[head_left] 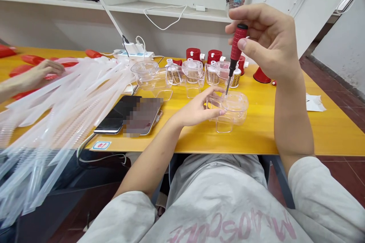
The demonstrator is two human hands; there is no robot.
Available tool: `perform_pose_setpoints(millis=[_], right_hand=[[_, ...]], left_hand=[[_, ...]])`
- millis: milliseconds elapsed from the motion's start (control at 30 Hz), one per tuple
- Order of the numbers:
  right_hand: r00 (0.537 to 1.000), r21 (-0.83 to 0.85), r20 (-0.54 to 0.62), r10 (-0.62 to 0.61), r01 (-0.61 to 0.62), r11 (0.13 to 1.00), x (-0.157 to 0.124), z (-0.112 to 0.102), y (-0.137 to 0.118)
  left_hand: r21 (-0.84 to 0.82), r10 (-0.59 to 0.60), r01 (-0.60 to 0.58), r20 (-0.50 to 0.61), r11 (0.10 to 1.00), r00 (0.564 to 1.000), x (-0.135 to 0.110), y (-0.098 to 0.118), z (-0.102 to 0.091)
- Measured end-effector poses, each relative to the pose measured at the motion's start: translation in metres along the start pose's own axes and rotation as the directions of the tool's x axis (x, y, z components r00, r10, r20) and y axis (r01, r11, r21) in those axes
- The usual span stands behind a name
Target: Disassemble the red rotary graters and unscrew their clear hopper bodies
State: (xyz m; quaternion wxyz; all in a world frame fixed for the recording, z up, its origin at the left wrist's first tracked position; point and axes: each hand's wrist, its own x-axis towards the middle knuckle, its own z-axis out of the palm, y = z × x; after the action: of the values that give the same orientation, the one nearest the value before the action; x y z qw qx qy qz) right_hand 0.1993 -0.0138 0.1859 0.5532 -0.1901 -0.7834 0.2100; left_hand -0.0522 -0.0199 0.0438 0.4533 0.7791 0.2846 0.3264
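Between the thumb and fingers of the left hand (195, 111) is the clear housing (235, 109), pinched by its left side. The right hand (265, 40) pinches the screwdriver (236, 47) by its handle between thumb and bent fingers; the shaft slants down to the housing's top, just by the left fingertips, though I cannot tell what the tip meets.

The housing looks light and stiff, probably slippery and apt to crack under hard pressure; the side wall seems the best hold, clear of the shaft.

Counted: one screwdriver; one housing in the fingers and seemingly three other housings (145, 69) beyond them; four red cups (194, 54) farther off; two phones (114, 117) left of the left fingers. The overlapping tubes (65, 98) past those defy counting.
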Motion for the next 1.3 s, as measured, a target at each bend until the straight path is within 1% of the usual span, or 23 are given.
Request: perform_pose_setpoints(millis=[167, 300, 433, 533, 633, 733, 833, 933, 1133, 1300], right_hand=[[0.998, -0.037, -0.002, 0.059, -0.059, 0.998, -0.0021, 0.0024, -0.0033], [0.999, -0.017, -0.004, 0.042, -0.042, 0.999, -0.0011, 0.0023, -0.0003], [0.999, 0.022, -0.034, 0.016, -0.015, 1.0, -0.0023, 0.0029, 0.0027], [1.0, 0.04, -0.004, 0.013, -0.013, 0.999, -0.0025, 0.0034, 0.0042], [1.0, 0.012, 0.01, -0.005, 0.005, 1.0, -0.0008, 0.0035, 0.005], [1.0, -0.037, -0.003, 0.028, -0.028, 0.999, 0.0002, 0.0029, 0.0044], [0.998, -0.02, -0.014, 0.058, -0.058, 0.998, -0.001, 0.0025, 0.0028], [0.999, 0.009, -0.02, 0.042, -0.042, 0.999, -0.002, 0.0031, 0.0018], [1.0, -0.022, -0.005, 0.008, -0.008, 1.0, 0.0, 0.0042, 0.0026], [1.0, 0.046, -0.012, 0.025, -0.024, 0.999, -0.0022, 0.0042, 0.0014]], left_hand=[[-0.017, -0.009, 0.009, -0.011, 1.0, 1.0, -0.0003, 0.001, 0.001], [-0.003, -0.006, 0.006, -0.017, 1.0, 1.0, -0.0004, 0.0005, 0.0012], [0.012, -0.006, 0.006, -0.015, 1.0, 1.0, -0.0006, -0.0001, 0.0003], [0.0, -0.015, 0.015, -0.01, 1.0, 1.0, -0.0007, 0.0011, 0.0002], [-0.023, -0.028, 0.028, -0.002, 0.999, 1.0, -0.0006, 0.0027, 0.0007], [-0.032, -0.03, 0.03, 0.001, 0.999, 1.0, -0.0001, 0.0029, 0.0009], [-0.031, -0.022, 0.022, -0.003, 0.999, 1.0, 0.0002, 0.0015, 0.0007], [-0.021, -0.015, 0.015, -0.007, 1.0, 1.0, 0.0001, 0.0004, 0.0004], [-0.004, -0.009, 0.009, -0.009, 1.0, 1.0, -0.0002, 0.0011, 0.0003], [-0.006, -0.013, 0.013, -0.007, 1.0, 1.0, 0.0, 0.0004, 0.0006]])
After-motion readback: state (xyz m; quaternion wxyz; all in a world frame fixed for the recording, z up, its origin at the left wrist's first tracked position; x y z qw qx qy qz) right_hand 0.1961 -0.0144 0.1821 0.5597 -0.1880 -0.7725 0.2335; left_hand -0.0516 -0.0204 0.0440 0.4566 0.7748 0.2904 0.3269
